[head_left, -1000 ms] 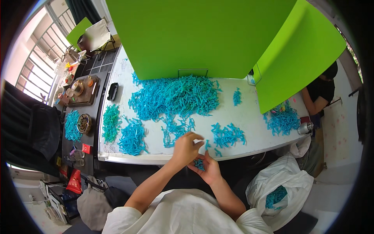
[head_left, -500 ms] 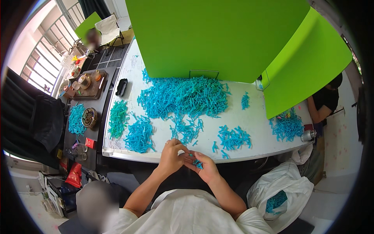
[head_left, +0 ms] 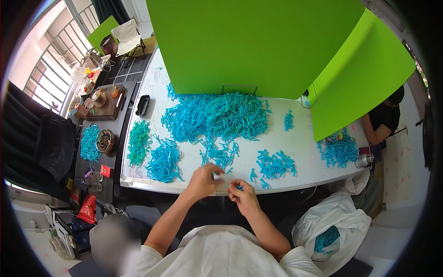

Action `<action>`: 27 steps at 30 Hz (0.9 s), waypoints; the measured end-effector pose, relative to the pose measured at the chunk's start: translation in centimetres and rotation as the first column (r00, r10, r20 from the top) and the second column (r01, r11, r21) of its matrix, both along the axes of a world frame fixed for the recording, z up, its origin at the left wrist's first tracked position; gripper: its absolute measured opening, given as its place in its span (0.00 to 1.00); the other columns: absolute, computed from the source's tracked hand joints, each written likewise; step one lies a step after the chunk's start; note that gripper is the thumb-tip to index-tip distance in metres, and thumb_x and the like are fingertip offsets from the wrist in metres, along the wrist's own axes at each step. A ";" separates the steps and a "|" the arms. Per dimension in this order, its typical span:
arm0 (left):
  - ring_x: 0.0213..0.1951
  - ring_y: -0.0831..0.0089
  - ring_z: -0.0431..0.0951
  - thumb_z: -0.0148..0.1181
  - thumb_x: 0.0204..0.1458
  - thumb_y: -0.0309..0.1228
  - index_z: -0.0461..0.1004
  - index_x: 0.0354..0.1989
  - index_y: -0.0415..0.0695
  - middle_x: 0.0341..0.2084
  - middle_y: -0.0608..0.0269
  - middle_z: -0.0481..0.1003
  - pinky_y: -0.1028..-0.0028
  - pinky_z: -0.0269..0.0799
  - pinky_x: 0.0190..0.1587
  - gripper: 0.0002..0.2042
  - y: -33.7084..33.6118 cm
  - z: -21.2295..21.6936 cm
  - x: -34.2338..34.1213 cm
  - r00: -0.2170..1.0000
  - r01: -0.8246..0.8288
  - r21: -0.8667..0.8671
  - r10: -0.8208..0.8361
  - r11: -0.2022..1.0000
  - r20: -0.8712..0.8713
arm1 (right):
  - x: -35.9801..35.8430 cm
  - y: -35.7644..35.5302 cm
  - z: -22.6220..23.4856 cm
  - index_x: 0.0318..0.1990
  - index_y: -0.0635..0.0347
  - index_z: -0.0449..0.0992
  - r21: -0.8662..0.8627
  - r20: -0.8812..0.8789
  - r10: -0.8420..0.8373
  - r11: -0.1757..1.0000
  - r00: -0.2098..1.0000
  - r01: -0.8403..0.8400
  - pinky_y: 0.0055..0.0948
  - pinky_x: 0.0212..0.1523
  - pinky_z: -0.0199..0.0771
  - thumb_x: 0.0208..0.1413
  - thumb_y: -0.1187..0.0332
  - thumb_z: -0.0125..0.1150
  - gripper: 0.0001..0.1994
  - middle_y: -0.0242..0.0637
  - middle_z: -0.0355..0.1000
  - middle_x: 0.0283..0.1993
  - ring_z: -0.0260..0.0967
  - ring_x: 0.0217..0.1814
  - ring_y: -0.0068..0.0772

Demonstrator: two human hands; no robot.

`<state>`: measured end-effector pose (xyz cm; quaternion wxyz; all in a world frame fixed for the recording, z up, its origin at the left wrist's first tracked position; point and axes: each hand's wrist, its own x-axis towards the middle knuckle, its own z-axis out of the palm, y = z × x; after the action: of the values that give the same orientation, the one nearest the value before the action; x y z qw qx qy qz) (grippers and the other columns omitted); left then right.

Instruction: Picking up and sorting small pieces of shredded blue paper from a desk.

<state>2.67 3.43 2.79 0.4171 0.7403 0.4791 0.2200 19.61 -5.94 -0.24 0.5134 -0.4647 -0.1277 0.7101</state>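
My left hand (head_left: pixel 203 181) is over the table's front edge, close to a loose scatter of small blue plastic pieces (head_left: pixel 219 154). Motion smears its fingertips, so I cannot make out whether they pinch anything. Just to its right, a little apart, my right hand (head_left: pixel 245 198) is closed with its fingers curled. A few blue pieces (head_left: pixel 240 187) peek out of that grip. Behind both hands lies a large heap (head_left: pixel 217 115) of the same short, stick-like pieces, mixed blue and green.
Smaller piles surround the heap: green (head_left: pixel 138 143) and blue (head_left: pixel 164 160) at left, blue (head_left: pixel 276 164) at right. Green panels (head_left: pixel 258 46) stand behind. A white bag (head_left: pixel 304 226) of pieces is at lower right. Another person (head_left: pixel 385 120) sits beyond the right panel.
My hands were together with blue pieces between them. Now they have parted: the left has shifted slightly left, and the right has curled shut over its pieces.
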 end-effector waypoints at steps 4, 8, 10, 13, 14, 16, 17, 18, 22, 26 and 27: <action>0.32 0.58 0.78 0.68 0.44 0.25 0.81 0.32 0.43 0.30 0.56 0.75 0.62 0.74 0.34 0.06 3.6 -2.1 1.8 0.954 -0.195 0.397 0.267 0.897 -0.134 | 1.0 0.3 0.0 0.44 0.62 0.76 0.016 -0.077 -0.042 0.999 0.996 0.043 0.14 0.21 0.56 0.61 0.71 0.62 0.07 0.35 0.73 0.33 0.61 0.22 0.15; 0.33 0.55 0.78 0.68 0.43 0.25 0.80 0.30 0.43 0.30 0.55 0.74 0.60 0.73 0.35 0.06 5.9 -3.6 3.3 0.905 -0.092 0.446 0.262 0.890 -0.335 | 1.0 0.2 0.2 0.44 0.63 0.76 -0.017 -0.111 -0.027 1.000 0.993 0.026 0.13 0.19 0.49 0.60 0.71 0.63 0.08 0.37 0.74 0.33 0.57 0.21 0.12; 0.33 0.55 0.78 0.70 0.42 0.26 0.80 0.30 0.43 0.31 0.54 0.75 0.60 0.74 0.35 0.07 6.2 -3.6 3.4 0.895 -0.096 0.368 0.242 0.925 -0.374 | 1.0 0.1 0.3 0.43 0.63 0.76 -0.025 -0.119 -0.034 0.999 0.992 0.031 0.13 0.18 0.49 0.60 0.70 0.63 0.08 0.37 0.74 0.33 0.57 0.20 0.12; 0.32 0.56 0.78 0.70 0.41 0.25 0.79 0.29 0.41 0.30 0.52 0.75 0.62 0.75 0.35 0.07 5.5 -2.4 2.5 0.945 -0.176 0.211 0.225 0.961 -0.237 | 1.1 0.0 0.3 0.43 0.62 0.76 -0.033 -0.118 -0.036 0.999 0.992 0.033 0.13 0.18 0.49 0.60 0.70 0.63 0.08 0.36 0.74 0.34 0.56 0.20 0.12; 0.32 0.56 0.78 0.70 0.41 0.25 0.79 0.29 0.41 0.30 0.52 0.75 0.62 0.75 0.35 0.07 5.4 -2.3 2.1 0.945 -0.172 0.209 0.221 0.963 -0.239 | 1.1 0.0 0.3 0.43 0.62 0.76 -0.031 -0.108 -0.031 0.999 0.994 0.027 0.13 0.18 0.49 0.60 0.70 0.63 0.08 0.36 0.74 0.34 0.56 0.20 0.12; 0.31 0.65 0.79 0.69 0.43 0.23 0.78 0.28 0.40 0.31 0.59 0.77 0.66 0.75 0.33 0.06 5.0 -2.2 0.6 0.965 -0.243 0.174 0.255 0.954 -0.051 | 0.9 0.2 0.6 0.43 0.62 0.76 -0.018 -0.074 -0.015 1.000 0.997 0.014 0.13 0.18 0.49 0.60 0.70 0.64 0.08 0.37 0.75 0.34 0.56 0.20 0.11; 0.31 0.65 0.79 0.69 0.43 0.23 0.78 0.28 0.40 0.31 0.59 0.77 0.66 0.75 0.33 0.06 4.8 -2.6 -0.1 0.965 -0.245 0.174 0.257 0.954 -0.053 | 0.8 0.3 0.8 0.43 0.62 0.76 -0.005 -0.038 -0.001 1.000 0.999 0.001 0.13 0.18 0.49 0.60 0.69 0.64 0.08 0.37 0.75 0.34 0.56 0.20 0.11; 0.29 0.69 0.80 0.69 0.45 0.24 0.77 0.28 0.40 0.26 0.62 0.75 0.68 0.75 0.32 0.06 4.6 -2.8 -0.9 0.911 -0.323 -0.191 0.359 0.927 0.203 | 0.7 0.4 0.9 0.43 0.62 0.76 -0.005 -0.040 0.004 1.000 0.999 -0.004 0.13 0.18 0.49 0.60 0.69 0.64 0.08 0.37 0.75 0.34 0.56 0.20 0.11; 0.24 0.83 0.73 0.68 0.50 0.24 0.76 0.32 0.40 0.20 0.70 0.73 0.78 0.66 0.27 0.05 4.3 -4.0 -3.5 0.782 -0.290 -0.459 0.485 0.840 0.392 | 0.0 1.0 1.2 0.43 0.62 0.75 0.015 -0.018 0.048 0.999 0.999 -0.048 0.14 0.18 0.49 0.60 0.68 0.64 0.08 0.37 0.76 0.34 0.55 0.19 0.11; 0.26 0.83 0.69 0.66 0.51 0.22 0.77 0.33 0.40 0.25 0.68 0.76 0.81 0.61 0.29 0.04 4.2 -3.8 -4.3 0.757 -0.251 -0.493 0.486 0.833 0.436 | -0.5 1.3 1.6 0.43 0.61 0.75 0.016 0.000 0.065 0.998 0.998 -0.065 0.14 0.18 0.49 0.60 0.69 0.63 0.08 0.37 0.76 0.34 0.54 0.19 0.11; 0.27 0.82 0.71 0.65 0.51 0.22 0.77 0.33 0.40 0.25 0.68 0.75 0.80 0.64 0.31 0.04 4.1 -3.6 -4.3 0.685 -0.182 -0.546 0.504 0.818 0.526 | -0.6 1.4 1.9 0.43 0.61 0.75 0.016 0.003 0.065 0.998 0.998 -0.065 0.14 0.18 0.49 0.60 0.69 0.63 0.08 0.37 0.76 0.34 0.54 0.19 0.11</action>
<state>-1.60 7.54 -0.78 0.6660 0.3916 0.4748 0.4215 19.02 -4.54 1.67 0.4935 -0.4571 -0.1495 0.7247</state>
